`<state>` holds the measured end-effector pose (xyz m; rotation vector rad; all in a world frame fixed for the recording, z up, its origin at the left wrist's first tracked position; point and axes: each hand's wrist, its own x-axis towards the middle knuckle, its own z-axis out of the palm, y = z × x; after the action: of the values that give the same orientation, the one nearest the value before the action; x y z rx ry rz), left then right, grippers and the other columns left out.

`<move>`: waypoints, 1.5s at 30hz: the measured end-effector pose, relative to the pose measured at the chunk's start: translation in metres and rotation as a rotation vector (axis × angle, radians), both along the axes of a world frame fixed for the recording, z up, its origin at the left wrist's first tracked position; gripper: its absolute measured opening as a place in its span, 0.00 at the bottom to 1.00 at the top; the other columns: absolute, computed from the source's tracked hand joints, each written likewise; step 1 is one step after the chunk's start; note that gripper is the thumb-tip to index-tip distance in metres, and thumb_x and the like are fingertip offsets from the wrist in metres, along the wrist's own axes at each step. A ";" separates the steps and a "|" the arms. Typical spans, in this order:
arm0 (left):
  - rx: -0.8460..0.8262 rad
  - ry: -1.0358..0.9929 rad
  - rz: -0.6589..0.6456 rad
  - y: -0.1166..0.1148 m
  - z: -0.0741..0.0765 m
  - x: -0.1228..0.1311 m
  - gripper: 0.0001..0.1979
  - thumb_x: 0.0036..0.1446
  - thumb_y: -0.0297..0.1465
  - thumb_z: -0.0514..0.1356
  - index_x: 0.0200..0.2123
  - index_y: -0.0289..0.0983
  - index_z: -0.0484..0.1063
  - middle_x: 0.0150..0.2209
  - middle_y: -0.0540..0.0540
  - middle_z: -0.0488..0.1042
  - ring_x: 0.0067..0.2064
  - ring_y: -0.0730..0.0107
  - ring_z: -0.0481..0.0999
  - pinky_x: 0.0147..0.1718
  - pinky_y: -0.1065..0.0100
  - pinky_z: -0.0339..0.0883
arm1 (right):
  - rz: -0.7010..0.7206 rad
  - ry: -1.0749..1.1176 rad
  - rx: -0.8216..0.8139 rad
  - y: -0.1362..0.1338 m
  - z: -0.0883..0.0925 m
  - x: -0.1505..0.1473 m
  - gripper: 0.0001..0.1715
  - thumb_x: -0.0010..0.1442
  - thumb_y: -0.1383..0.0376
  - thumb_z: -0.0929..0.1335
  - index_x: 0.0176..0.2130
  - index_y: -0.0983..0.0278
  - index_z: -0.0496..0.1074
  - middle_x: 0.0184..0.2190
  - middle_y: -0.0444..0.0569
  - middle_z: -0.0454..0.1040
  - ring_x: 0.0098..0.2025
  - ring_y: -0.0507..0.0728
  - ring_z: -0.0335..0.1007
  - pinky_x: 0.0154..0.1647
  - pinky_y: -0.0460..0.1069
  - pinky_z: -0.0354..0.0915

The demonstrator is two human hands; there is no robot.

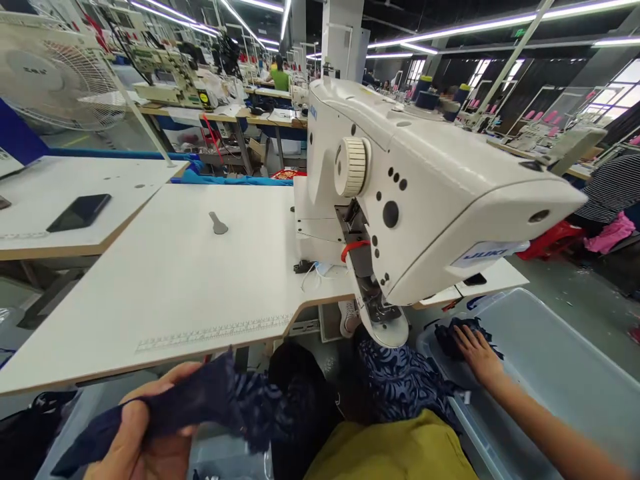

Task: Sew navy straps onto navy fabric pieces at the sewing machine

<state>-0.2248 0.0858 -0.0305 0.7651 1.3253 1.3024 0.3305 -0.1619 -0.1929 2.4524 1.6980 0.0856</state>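
Observation:
My left hand (pixel 145 427), at the lower left below the table edge, pinches a navy garment piece (pixel 187 400) between thumb and fingers. Its plain band runs through the grip, and a patterned, frilly end hangs blurred to the right. On the right, my right hand (pixel 477 350) lies with fingers spread on a small heap of dark navy fabric (pixel 445 339) inside a translucent plastic bin (pixel 565 333). A blue and black patterned cloth (pixel 405 373) drapes over my lap and the bin's near rim. Between the hands stands a white sewing machine (pixel 440 173), its narrow arm (pixel 387 330) free of cloth.
The white table (pixel 240 267) has a printed ruler along its front edge and a small grey metal piece (pixel 217 223) on top. A phone (pixel 80 212) lies on the left table, by a fan (pixel 60 73). Another bin (pixel 225 453) is below left.

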 end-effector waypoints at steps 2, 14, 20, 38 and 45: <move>-0.008 -0.097 -0.043 -0.006 0.010 0.010 0.28 0.31 0.50 0.75 0.31 0.40 0.74 0.39 0.53 0.79 0.25 0.75 0.72 0.21 0.77 0.71 | 0.007 -0.028 0.035 0.001 0.006 0.015 0.26 0.51 0.81 0.59 0.39 0.65 0.80 0.48 0.59 0.78 0.57 0.66 0.69 0.59 0.63 0.61; -0.095 -0.164 -0.120 -0.032 0.029 0.040 0.23 0.45 0.48 0.70 0.34 0.35 0.76 0.27 0.49 0.76 0.19 0.77 0.68 0.15 0.77 0.63 | 0.390 0.276 0.123 0.058 0.000 -0.115 0.27 0.61 0.75 0.58 0.55 0.63 0.72 0.52 0.55 0.76 0.54 0.59 0.72 0.62 0.61 0.60; -0.147 -0.174 -0.204 -0.052 0.048 0.053 0.24 0.53 0.51 0.63 0.35 0.33 0.76 0.25 0.44 0.78 0.18 0.69 0.70 0.17 0.69 0.67 | 0.512 0.549 0.025 0.087 0.012 -0.181 0.20 0.56 0.60 0.71 0.50 0.58 0.76 0.58 0.54 0.71 0.59 0.66 0.67 0.60 0.63 0.60; 0.055 0.187 -0.744 -0.099 0.043 0.179 0.28 0.61 0.55 0.51 0.30 0.35 0.70 0.25 0.43 0.77 0.24 0.68 0.75 0.26 0.70 0.68 | 0.466 1.158 0.111 0.095 0.190 -0.168 0.13 0.67 0.55 0.64 0.40 0.56 0.75 0.37 0.43 0.77 0.39 0.54 0.74 0.41 0.43 0.66; 0.455 0.266 -0.736 -0.088 0.054 0.201 0.11 0.58 0.38 0.64 0.32 0.37 0.74 0.43 0.42 0.72 0.46 0.63 0.73 0.46 0.66 0.67 | 0.355 1.181 0.116 0.087 0.168 -0.149 0.19 0.66 0.52 0.63 0.48 0.57 0.76 0.48 0.48 0.78 0.52 0.60 0.73 0.51 0.48 0.69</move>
<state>-0.0241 -0.0021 0.0234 1.6086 0.7980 0.9113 0.1817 -0.0753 -0.0247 2.3301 2.5156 -1.5169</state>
